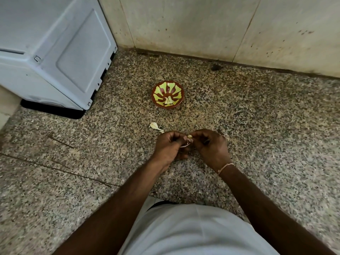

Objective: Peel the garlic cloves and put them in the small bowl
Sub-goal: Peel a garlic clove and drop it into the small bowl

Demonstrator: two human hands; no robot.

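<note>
A small red bowl (167,94) with a yellow-green pattern stands on the speckled stone counter (257,126), and a few pale peeled cloves (168,101) lie inside it. Closer to me, my left hand (170,147) and my right hand (209,146) meet above the counter. Between their fingertips they pinch a garlic clove (189,136), and a strip of papery skin (184,145) hangs from it by my left fingers. An unpeeled clove with its dry tail (154,125) lies on the counter just beyond my left hand.
A white appliance (55,57) stands at the back left of the counter. A tiled wall (202,24) runs along the back. My right wrist carries a thin thread band (226,166). My white shirt fills the bottom of the view.
</note>
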